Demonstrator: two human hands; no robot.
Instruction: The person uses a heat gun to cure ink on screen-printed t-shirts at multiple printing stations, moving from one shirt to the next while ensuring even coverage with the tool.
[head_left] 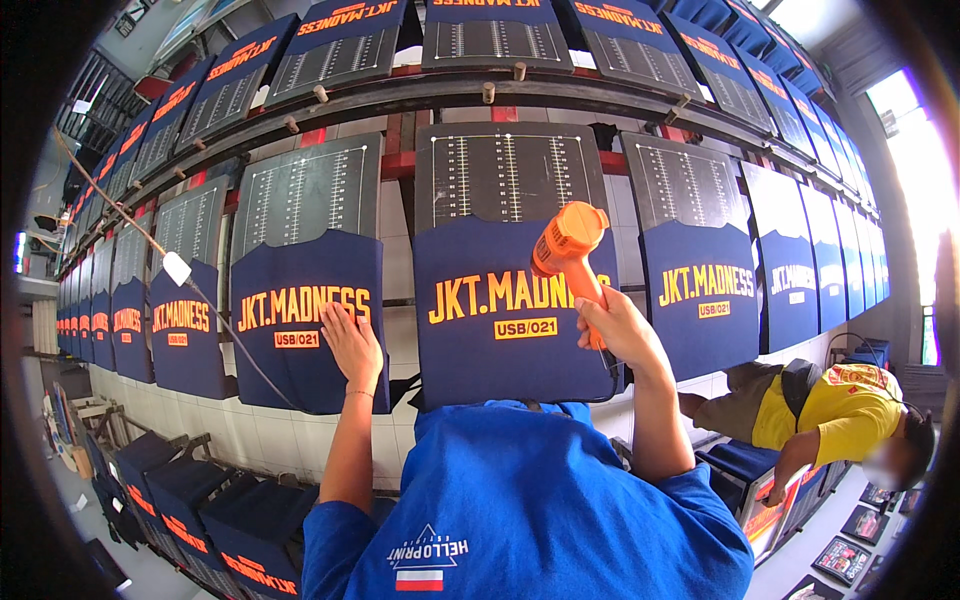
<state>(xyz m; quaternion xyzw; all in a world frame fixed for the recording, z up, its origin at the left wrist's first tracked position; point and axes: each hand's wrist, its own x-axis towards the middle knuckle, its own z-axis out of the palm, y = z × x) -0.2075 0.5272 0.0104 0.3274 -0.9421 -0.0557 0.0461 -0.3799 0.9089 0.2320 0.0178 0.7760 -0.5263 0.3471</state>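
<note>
My right hand [622, 328] is wrapped round the handle of an orange hair dryer [570, 242], its wide end up and its dark cord hanging below. The dryer is held over a navy T-shirt [470, 375] with yellow printed lettering, stretched on a dark board with ruled scales [505, 165]. On the neighbouring navy T-shirt [270, 370] to the left, with orange-red lettering, my left hand [352, 345] lies with fingers stretched over the right end of the print.
More shirt-covered boards run left and right, with another row beyond a dark metal rail [400, 92]. A cord with a white plug-like piece [177, 268] crosses the left side. A person in a yellow shirt [835, 410] bends at lower right, near framed screens [770, 525].
</note>
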